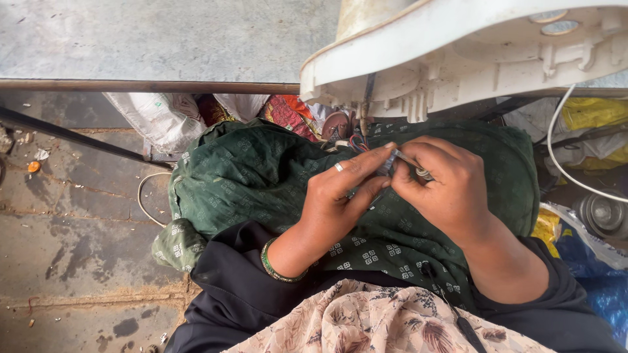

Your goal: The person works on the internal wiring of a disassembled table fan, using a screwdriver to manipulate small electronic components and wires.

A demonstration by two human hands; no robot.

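My left hand (337,199), with a ring and a green bangle, and my right hand (445,183) meet over my lap, which is covered in dark green patterned cloth (248,176). Between the fingertips of both hands I pinch thin wires and a small grey part (396,160). Coloured wires (356,140) run up from there to the underside of a white plastic housing (458,46) that rests on the table edge above my lap.
A grey table top (163,39) with a metal rim spans the upper left. White sacks (157,117) and bright cloth lie under it. A white cable (556,144), yellow and blue bags and a metal part (605,216) sit at right. Stone floor (72,229) at left.
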